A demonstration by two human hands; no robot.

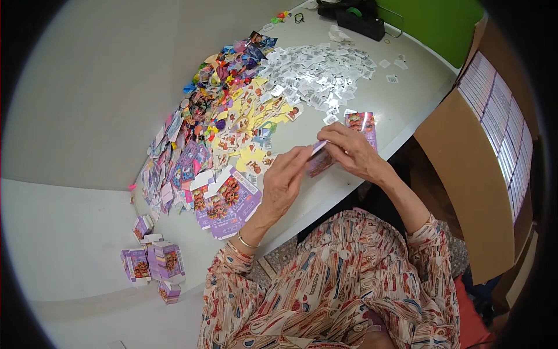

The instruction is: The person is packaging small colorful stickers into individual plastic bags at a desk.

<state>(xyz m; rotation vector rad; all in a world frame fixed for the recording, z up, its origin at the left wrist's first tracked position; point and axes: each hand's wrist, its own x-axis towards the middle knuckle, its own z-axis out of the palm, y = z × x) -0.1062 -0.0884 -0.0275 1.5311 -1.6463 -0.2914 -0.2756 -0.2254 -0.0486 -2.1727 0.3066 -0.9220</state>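
Between my two hands, over the near edge of the table, is a small purple box (pixel 319 165) with a dark printed face. My left hand (pixel 283 179) is closed on its left side, and my right hand (pixel 352 152) grips its upper right end. Fingers cover much of the box. Just beyond my right hand lies another purple printed box (pixel 361 123). Flat purple cartons (pixel 225 205) with cartoon figures are stacked left of my left hand. Farther out are yellow printed cards (pixel 251 110), a heap of white labels (pixel 319 72) and mixed colourful small pieces (pixel 218 81).
A large brown carton (pixel 465 180) at the right holds rows of thin packed boxes (pixel 494 110). A black tape dispenser (pixel 359 24) stands at the far edge by a green panel (pixel 433 26). Several purple boxes (pixel 165 260) sit at the lower left. Shiny packets (pixel 189 163) border the pile.
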